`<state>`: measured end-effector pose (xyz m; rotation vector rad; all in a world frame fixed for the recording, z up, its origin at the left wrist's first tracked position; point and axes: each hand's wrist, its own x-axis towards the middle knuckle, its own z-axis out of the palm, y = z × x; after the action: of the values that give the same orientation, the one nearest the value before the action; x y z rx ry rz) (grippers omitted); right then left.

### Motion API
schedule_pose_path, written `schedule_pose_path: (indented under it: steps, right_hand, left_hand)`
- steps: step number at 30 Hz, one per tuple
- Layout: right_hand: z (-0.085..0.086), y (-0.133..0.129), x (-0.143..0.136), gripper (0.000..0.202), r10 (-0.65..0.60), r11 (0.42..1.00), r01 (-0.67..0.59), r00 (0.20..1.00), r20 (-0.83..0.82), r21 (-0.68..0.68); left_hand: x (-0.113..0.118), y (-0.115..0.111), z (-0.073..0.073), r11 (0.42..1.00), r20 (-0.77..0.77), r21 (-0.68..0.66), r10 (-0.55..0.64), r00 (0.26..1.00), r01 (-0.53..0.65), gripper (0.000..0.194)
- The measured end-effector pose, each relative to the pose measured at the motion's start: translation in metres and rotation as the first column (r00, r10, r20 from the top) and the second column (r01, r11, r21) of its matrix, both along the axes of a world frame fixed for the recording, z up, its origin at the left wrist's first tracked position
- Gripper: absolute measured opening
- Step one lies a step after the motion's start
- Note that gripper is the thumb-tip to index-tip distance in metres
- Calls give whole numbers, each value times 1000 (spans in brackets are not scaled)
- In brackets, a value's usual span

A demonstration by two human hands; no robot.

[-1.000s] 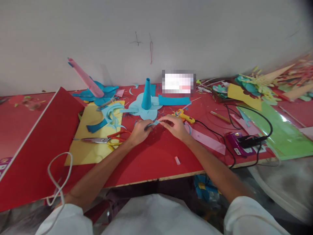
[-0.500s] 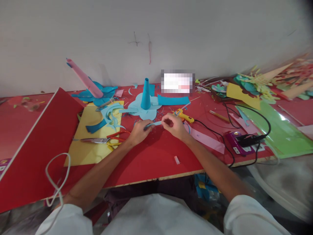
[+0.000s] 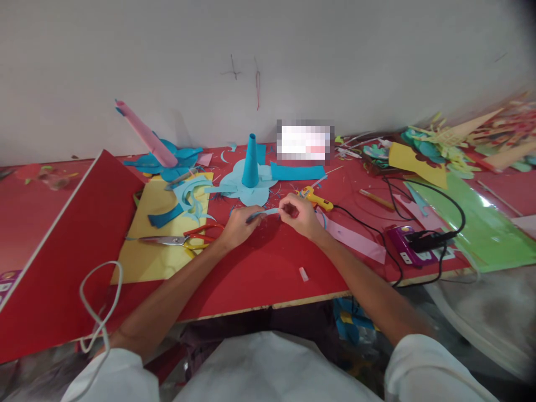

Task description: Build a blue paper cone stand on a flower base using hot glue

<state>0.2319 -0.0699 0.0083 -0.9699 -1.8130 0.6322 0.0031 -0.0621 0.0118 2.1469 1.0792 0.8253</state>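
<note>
A narrow light-blue paper strip (image 3: 271, 211) is stretched between my two hands, just above the red table. My left hand (image 3: 243, 224) is closed on its left end, where something dark blue shows at the fingers. Thumb and fingertips of my right hand (image 3: 298, 215) pinch the other end. Directly beyond them, a blue paper cone (image 3: 250, 162) stands upright on a light-blue flower-shaped paper base (image 3: 253, 196). Close to my right hand lies a yellow glue gun (image 3: 316, 199). Scissors (image 3: 176, 240) with red and yellow handles rest left of my left hand.
Yellow paper (image 3: 146, 257) with blue offcuts lies at left, beside a raised red board (image 3: 79, 251). A pink cone (image 3: 146, 134) leans behind. At right are a pink strip (image 3: 355, 240), a purple power socket (image 3: 404, 245) with black cables, and a green sheet (image 3: 494, 234).
Both hands keep their hold on the strip, with barely any movement. The whole view has shifted very slightly.
</note>
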Motion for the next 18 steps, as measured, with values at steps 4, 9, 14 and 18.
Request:
schedule_pose_path:
  steps: [4,9,14,18]
  right_hand:
    - [0,0,0,12,-16,1000,16,1000,-5,-8]
    - [0,0,0,14,-12,1000,12,1000,6,-5]
    - [-1,-1,-1,14,-17,1000,17,1000,21,-7]
    - [2,-2,-1,15,-7,1000,7,1000,10,4]
  left_hand:
    - [-1,2,-4,999,23,33,18,1000,-19,26]
    - [-2,3,-8,999,30,43,14,999,-16,27]
    - [-1,3,-7,999,23,31,10,1000,-11,28]
    - [-1,2,-7,999,47,44,0,999,-2,27]
